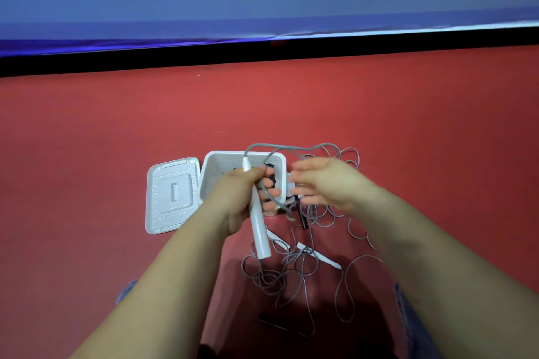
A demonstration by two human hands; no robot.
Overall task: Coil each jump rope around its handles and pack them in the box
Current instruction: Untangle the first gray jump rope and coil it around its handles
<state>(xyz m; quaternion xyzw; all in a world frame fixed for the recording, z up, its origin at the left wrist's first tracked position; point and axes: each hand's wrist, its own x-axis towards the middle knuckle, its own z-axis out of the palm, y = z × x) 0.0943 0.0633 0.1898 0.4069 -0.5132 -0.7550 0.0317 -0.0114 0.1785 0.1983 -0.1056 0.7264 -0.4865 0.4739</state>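
My left hand (245, 192) grips a white jump-rope handle (259, 230), held upright over the front of the white box (210, 178). A grey rope (262, 148) arcs from the handle's top over the box. My right hand (323, 183) hovers just right of the box, blurred, with its fingers straight and nothing in them. Something dark lies inside the box, partly hidden by my left hand. Loose grey rope (344, 213) lies tangled on the red floor to the right and in front. Another white handle (320, 256) lies among it.
The box's white lid (172, 195) lies open on the floor left of the box. A black handle (302, 216) lies by the box's front right corner, and a dark stick (277, 322) near my legs. A black strip and a blue banner (262, 9) bound the far side.
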